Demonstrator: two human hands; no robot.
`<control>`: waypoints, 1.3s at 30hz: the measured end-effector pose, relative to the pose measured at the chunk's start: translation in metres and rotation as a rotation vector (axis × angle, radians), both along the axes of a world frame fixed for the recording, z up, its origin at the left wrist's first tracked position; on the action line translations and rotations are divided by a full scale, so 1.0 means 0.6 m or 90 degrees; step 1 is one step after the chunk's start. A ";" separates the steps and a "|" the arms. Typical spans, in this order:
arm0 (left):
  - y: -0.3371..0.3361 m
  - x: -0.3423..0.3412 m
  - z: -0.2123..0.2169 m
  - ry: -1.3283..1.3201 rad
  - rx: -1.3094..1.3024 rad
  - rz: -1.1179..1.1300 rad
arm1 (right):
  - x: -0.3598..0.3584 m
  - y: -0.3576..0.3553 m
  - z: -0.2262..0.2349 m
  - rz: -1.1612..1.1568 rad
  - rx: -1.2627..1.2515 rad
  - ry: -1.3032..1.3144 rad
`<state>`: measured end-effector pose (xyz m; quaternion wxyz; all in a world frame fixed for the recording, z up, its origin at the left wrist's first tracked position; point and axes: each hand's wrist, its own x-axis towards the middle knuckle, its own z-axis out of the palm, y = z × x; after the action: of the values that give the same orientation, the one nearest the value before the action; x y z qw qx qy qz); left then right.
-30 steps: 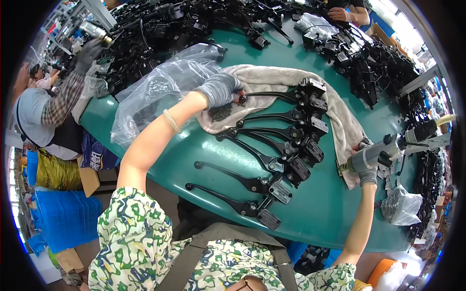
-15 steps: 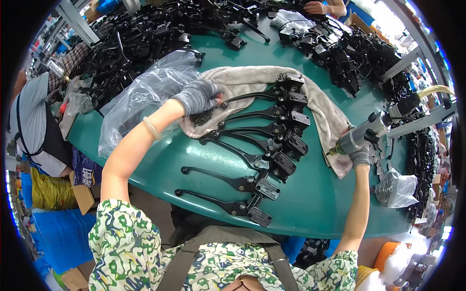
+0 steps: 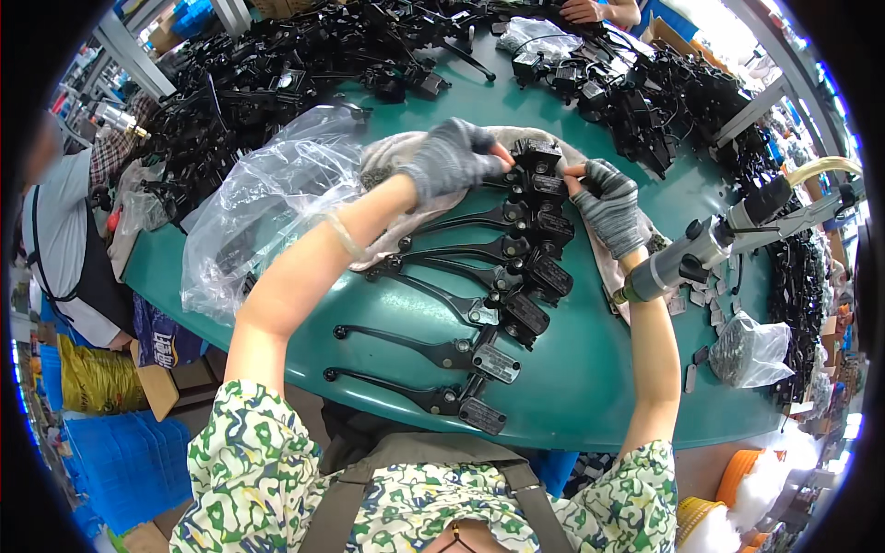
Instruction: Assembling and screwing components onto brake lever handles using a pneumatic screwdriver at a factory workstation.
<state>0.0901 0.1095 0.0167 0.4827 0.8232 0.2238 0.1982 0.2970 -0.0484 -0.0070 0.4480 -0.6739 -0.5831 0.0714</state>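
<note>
Several black brake levers with rectangular fluid reservoirs lie in a column on the table, handles pointing left; the nearest brake lever (image 3: 406, 387) is by the front edge. My left hand (image 3: 452, 164), in a grey striped fingerless glove, reaches over the far end of the column. Its fingers are pinched beside the farthest reservoir (image 3: 535, 155), and what they hold, if anything, is hidden. On the other side of that column, my right hand (image 3: 610, 205), gloved alike, has thumb and forefinger pinched at a reservoir's right edge. Anything between them is too small to name.
A grey cloth (image 3: 383, 152) lies under the far levers, next to a clear plastic bag (image 3: 277, 203). A power screwdriver (image 3: 678, 263) on an arm hangs over my right forearm. Black parts (image 3: 295, 74) are heaped at the back. Another person's hand (image 3: 583, 11) shows at the far edge.
My left hand has moved right from the bag side to the farthest lever. My right hand has left the power screwdriver and come up to the reservoirs.
</note>
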 end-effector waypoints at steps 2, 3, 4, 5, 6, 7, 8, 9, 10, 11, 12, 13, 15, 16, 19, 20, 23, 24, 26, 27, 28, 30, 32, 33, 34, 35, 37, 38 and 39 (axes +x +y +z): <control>-0.014 0.029 -0.007 0.006 -0.205 -0.044 | -0.004 0.000 0.000 0.003 0.019 -0.063; -0.018 0.041 -0.012 0.006 -0.205 -0.044 | -0.006 -0.002 0.000 0.007 0.016 -0.051; -0.020 0.055 -0.017 0.007 -0.262 -0.037 | -0.008 -0.004 0.000 0.011 0.014 -0.038; -0.021 0.066 -0.020 0.010 -0.319 -0.032 | -0.008 -0.008 0.000 0.012 0.011 -0.025; -0.019 0.073 -0.022 0.012 -0.375 -0.027 | -0.008 -0.012 -0.001 0.010 0.011 -0.026; -0.013 0.077 -0.024 0.012 -0.375 -0.028 | -0.007 -0.015 -0.004 0.015 0.010 -0.018; -0.006 0.081 -0.024 -0.003 -0.435 -0.061 | -0.007 -0.018 -0.008 0.020 0.011 -0.011; 0.001 0.084 -0.024 -0.018 -0.494 -0.094 | -0.008 -0.020 -0.010 0.025 0.011 -0.003; 0.000 0.085 -0.020 -0.032 -0.554 -0.128 | -0.008 -0.023 -0.014 0.024 0.011 -0.002; -0.003 0.085 -0.016 -0.031 -0.554 -0.128 | -0.010 -0.026 -0.018 0.021 0.000 0.038; -0.005 0.086 -0.012 -0.016 -0.542 -0.124 | -0.012 -0.027 -0.021 0.018 -0.011 0.078; -0.008 0.086 -0.007 -0.002 -0.530 -0.120 | -0.013 -0.028 -0.024 0.017 -0.021 0.118; -0.010 0.086 -0.002 0.012 -0.517 -0.113 | -0.013 -0.027 -0.027 0.017 -0.026 0.112; -0.010 0.085 0.000 0.032 -0.528 -0.117 | -0.011 -0.027 -0.027 0.015 -0.032 0.103; -0.012 0.089 0.001 0.069 -0.552 -0.123 | -0.010 -0.028 -0.024 0.011 -0.033 0.108; -0.016 0.093 -0.002 0.082 -0.528 -0.100 | -0.012 -0.027 -0.023 0.011 -0.028 0.124; -0.020 0.097 -0.010 0.108 -0.480 -0.052 | -0.017 -0.027 -0.021 0.010 -0.029 0.132; -0.019 0.096 -0.013 0.108 -0.489 -0.051 | -0.018 -0.027 -0.020 0.006 -0.036 0.124; -0.020 0.094 -0.014 0.108 -0.508 -0.054 | -0.019 -0.028 -0.019 0.001 -0.042 0.115; -0.020 0.094 -0.017 0.107 -0.508 -0.052 | -0.019 -0.027 -0.021 0.002 -0.038 0.113; -0.020 0.095 -0.022 0.103 -0.505 -0.046 | -0.019 -0.026 -0.023 0.003 -0.034 0.112; -0.020 0.092 -0.026 0.091 -0.499 -0.032 | -0.021 -0.025 -0.022 0.010 -0.030 0.109; -0.023 0.073 -0.027 0.069 -0.498 -0.031 | -0.022 -0.026 -0.020 0.028 -0.021 0.100; -0.024 0.058 -0.027 0.050 -0.496 -0.034 | -0.023 -0.026 -0.019 0.040 -0.016 0.096; -0.022 0.043 -0.026 0.031 -0.494 -0.036 | -0.023 -0.032 -0.014 0.027 0.036 0.098; -0.006 0.019 -0.024 0.032 -0.441 -0.036 | -0.014 -0.044 -0.012 0.012 0.088 0.100; 0.027 -0.042 0.006 0.128 -0.267 -0.014 | 0.069 -0.089 -0.038 -0.129 0.156 -0.021; 0.042 -0.077 0.026 0.220 -0.143 0.019 | 0.114 -0.122 -0.054 -0.099 0.056 0.086; 0.062 -0.109 0.021 0.301 -0.003 0.019 | 0.158 -0.160 -0.070 -0.067 -0.045 0.191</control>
<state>0.0245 0.1467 0.0292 0.4161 0.8420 0.3432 0.0067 0.3917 -0.1447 -0.0490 0.5089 -0.7007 -0.4708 0.1685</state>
